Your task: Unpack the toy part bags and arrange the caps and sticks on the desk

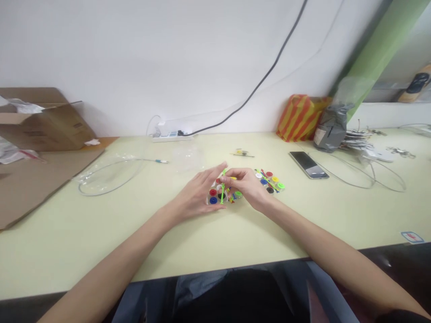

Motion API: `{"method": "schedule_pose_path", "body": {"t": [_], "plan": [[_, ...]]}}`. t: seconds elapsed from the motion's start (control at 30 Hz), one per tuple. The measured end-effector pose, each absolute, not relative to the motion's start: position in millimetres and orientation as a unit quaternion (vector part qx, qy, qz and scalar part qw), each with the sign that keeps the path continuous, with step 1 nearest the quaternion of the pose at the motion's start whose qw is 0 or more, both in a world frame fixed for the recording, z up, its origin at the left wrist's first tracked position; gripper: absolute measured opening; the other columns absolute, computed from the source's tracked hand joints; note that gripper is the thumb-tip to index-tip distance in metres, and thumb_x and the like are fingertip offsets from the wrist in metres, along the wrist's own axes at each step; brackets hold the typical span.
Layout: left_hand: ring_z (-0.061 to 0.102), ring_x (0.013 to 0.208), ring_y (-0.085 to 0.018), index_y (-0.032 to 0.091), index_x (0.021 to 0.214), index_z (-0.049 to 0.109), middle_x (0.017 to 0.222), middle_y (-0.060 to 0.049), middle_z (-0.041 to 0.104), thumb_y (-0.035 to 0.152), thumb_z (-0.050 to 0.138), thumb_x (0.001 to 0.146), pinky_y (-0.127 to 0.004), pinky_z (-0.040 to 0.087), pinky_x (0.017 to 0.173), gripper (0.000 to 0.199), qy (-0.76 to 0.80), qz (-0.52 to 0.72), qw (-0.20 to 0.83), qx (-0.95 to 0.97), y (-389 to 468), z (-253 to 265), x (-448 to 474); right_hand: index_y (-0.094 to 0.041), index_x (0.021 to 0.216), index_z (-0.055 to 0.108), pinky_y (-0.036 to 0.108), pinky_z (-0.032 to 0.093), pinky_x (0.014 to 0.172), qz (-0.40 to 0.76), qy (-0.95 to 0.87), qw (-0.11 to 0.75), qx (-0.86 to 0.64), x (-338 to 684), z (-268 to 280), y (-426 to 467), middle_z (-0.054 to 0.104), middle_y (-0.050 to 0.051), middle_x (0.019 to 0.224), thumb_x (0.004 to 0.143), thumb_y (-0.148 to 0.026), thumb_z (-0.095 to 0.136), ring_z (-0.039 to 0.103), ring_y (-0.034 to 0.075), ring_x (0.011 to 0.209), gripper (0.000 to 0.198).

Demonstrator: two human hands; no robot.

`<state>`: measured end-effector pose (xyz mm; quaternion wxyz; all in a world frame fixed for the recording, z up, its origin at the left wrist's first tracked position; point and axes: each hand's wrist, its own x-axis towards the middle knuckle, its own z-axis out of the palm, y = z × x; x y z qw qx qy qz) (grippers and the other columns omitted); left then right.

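My left hand (198, 190) curves around a cluster of small clear pots with coloured round lids (213, 200), its fingers along the far side and its thumb along the near side. Red, blue, black and green lids show there. A thin bright green strip (222, 194) runs across the pots, between the left fingertips and thumb. My right hand (247, 186) is closed, thumb and fingers pinched together at this strip; its fingers partly hide the pots. Just right of that hand lies a second cluster of lidded pots (270, 181), with thin coloured sticks across it.
Behind the hands lie thin sticks (243, 153) and a clear plastic bag (188, 158). A phone (308, 164) is at the right, near a striped bag (296, 117). A cable (111, 190) and cardboard box (43, 123) are left; a power strip (171, 137) sits by the wall.
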<state>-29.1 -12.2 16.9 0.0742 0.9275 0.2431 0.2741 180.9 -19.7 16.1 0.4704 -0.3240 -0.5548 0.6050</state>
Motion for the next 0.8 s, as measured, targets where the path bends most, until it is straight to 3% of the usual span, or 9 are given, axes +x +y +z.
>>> {"method": "schedule_pose_path", "body": {"t": [0.13, 0.57, 0.8], "plan": [[0.041, 0.146, -0.036, 0.037, 0.164, 0.004, 0.163, -0.014, 0.036, 0.049, 0.076, 0.088, -0.054, 0.040, 0.118, 0.105, 0.230, 0.275, 0.072, 0.931, -12.9, 19.0, -28.9, -0.017, 0.078, 0.076, 0.026, 0.058, 0.058, 0.588, -0.555, 0.479, -0.341, 180.8, 16.2, -20.0, 0.073, 0.004, 0.076, 0.070, -0.053, 0.087, 0.067, 0.014, 0.065, 0.039], [0.044, 0.144, -0.038, 0.034, 0.164, 0.005, 0.160, -0.017, 0.039, 0.052, 0.080, 0.083, -0.055, 0.039, 0.117, 0.112, 0.220, 0.297, 0.084, 0.925, -9.5, 15.3, -24.0, -0.018, 0.085, 0.078, 0.026, 0.058, 0.070, 0.616, -0.546, 0.468, -0.322, 181.6, 14.7, -19.2, 0.076, 0.004, 0.084, 0.074, -0.052, 0.085, 0.069, 0.014, 0.072, 0.037], [0.043, 0.144, -0.037, 0.032, 0.164, 0.010, 0.160, -0.017, 0.039, 0.052, 0.081, 0.082, -0.053, 0.038, 0.116, 0.111, 0.227, 0.282, 0.057, 0.931, -10.6, 20.2, -25.8, -0.017, 0.089, 0.076, 0.025, 0.059, 0.065, 0.613, -0.537, 0.480, -0.325, 179.9, 11.5, -15.7, 0.077, 0.005, 0.085, 0.069, -0.053, 0.088, 0.068, 0.013, 0.066, 0.043]]}}
